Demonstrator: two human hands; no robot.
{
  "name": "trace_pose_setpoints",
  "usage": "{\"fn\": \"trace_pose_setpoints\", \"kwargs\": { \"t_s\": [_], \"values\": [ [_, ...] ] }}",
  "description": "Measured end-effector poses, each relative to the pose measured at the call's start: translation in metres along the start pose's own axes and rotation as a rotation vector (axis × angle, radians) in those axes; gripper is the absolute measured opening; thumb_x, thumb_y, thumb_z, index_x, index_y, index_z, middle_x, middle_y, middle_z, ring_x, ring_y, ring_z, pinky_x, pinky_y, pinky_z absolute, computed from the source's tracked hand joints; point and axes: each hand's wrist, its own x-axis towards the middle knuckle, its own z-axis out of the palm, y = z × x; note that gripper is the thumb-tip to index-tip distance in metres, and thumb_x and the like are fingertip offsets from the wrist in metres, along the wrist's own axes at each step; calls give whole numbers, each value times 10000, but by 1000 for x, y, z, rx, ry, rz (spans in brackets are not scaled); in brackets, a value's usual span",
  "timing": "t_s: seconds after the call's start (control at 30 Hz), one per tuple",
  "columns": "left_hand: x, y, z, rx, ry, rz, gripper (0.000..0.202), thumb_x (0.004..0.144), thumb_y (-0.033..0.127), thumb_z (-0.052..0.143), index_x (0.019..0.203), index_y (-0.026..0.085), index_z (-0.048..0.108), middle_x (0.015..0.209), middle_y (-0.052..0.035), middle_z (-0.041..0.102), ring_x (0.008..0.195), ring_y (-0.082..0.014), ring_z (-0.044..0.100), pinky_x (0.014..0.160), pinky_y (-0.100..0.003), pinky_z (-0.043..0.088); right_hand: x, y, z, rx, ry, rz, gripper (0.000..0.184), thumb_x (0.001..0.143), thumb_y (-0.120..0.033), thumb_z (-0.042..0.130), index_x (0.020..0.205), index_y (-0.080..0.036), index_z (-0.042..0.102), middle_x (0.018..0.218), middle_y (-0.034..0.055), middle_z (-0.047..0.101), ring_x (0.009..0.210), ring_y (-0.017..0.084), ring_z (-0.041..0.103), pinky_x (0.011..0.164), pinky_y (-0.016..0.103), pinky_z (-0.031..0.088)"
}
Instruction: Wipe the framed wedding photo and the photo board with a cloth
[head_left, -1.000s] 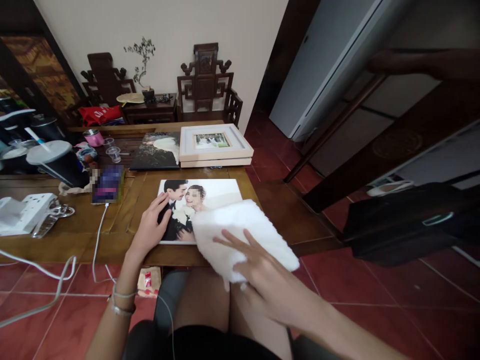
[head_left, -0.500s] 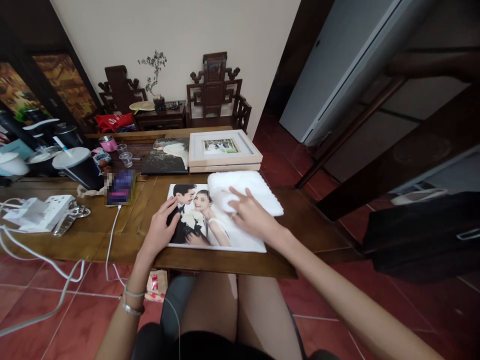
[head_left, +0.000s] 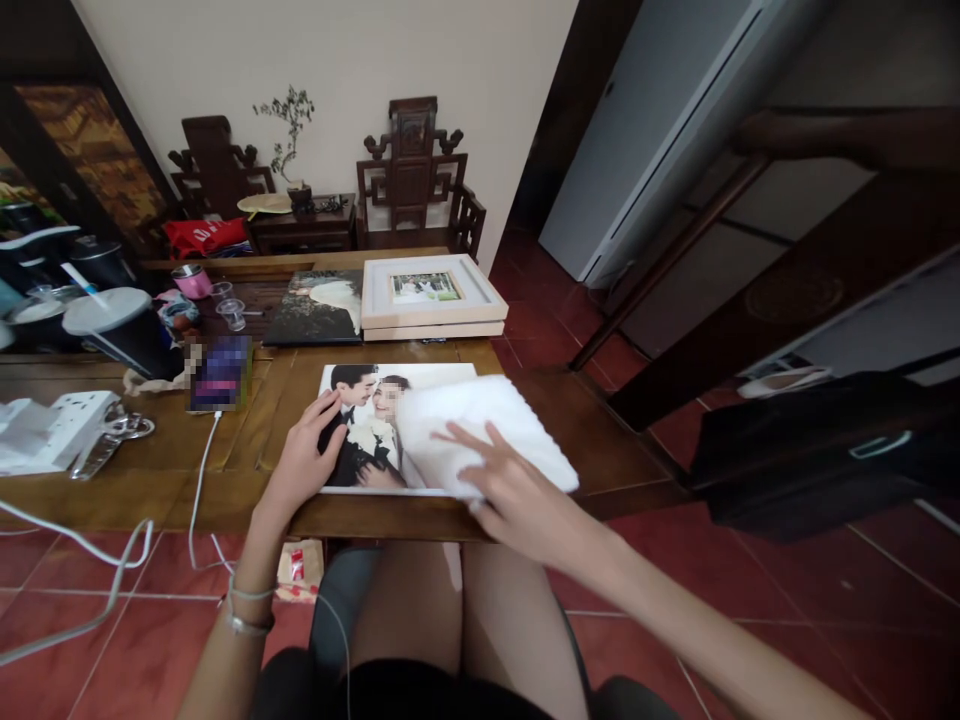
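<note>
"So, how many things are in hand?"

"One photo (head_left: 375,435) and one cloth (head_left: 472,415). The photo lies flat on the desk (head_left: 169,480), near its front edge; the white cloth covers its right part."

"And each grip?"

"The left hand (head_left: 304,455) has a loose grip, fingers laid out on the photo's left side, clasping nothing. The right hand (head_left: 510,490) is on the cloth, fingers spread; whether that grip pinches it, I can't tell."

"What else is on the desk?"

"One phone (head_left: 217,370) on a white cable (head_left: 199,490), one dark print (head_left: 322,305), and beside it one frame (head_left: 427,290) on what looks like a second."

"The room?"

"Red tiles (head_left: 146,570), a pale wall (head_left: 330,60), two chairs (head_left: 412,180) and one potted plant (head_left: 300,194) between them."

"Any writing?"

"White marks on a red bag (head_left: 206,237), too small to read."
</note>
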Motion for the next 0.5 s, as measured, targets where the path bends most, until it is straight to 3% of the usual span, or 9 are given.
{"fn": "trace_pose_setpoints", "kwargs": {
  "t_s": [0.07,0.17,0.27,0.37,0.5],
  "values": [
    [0,-1,0,-3,-2,-5,428,929,315,454,1304,136,557,1424,-121,501,1344,-243,432,1132,-440,336,31,16,-1,-81,-51,51,323,725,27,452,844,-151,693,1398,154,514,1392,325,313,1092,629,284],
    [0,1,-1,-3,-10,-18,429,927,303,458,1313,138,548,1427,-125,496,1340,-244,438,1128,-450,339,70,34,5,-241,-114,148,385,746,49,434,958,-121,708,1499,157,376,1402,421,228,1036,720,267],
    [0,4,-3,5,-9,-22,432,924,299,459,1310,128,549,1422,-133,500,1332,-245,449,1124,-447,345,86,40,15,-330,-114,171,434,756,64,415,1005,-128,714,1542,123,303,1395,467,196,1009,727,297],
    [1,7,-5,14,-1,-20,430,922,300,456,1305,129,555,1417,-128,507,1326,-246,457,1121,-441,354,69,32,24,-283,-84,134,353,758,10,490,939,-166,736,1515,100,366,1381,471,235,1009,706,328],
    [1,7,-4,22,12,-21,417,923,310,458,1293,151,567,1406,-115,522,1320,-247,466,1120,-439,358,12,-1,30,-194,-45,16,194,704,-75,639,798,-212,738,1489,72,415,1388,463,227,1072,686,264]
  ]
}}
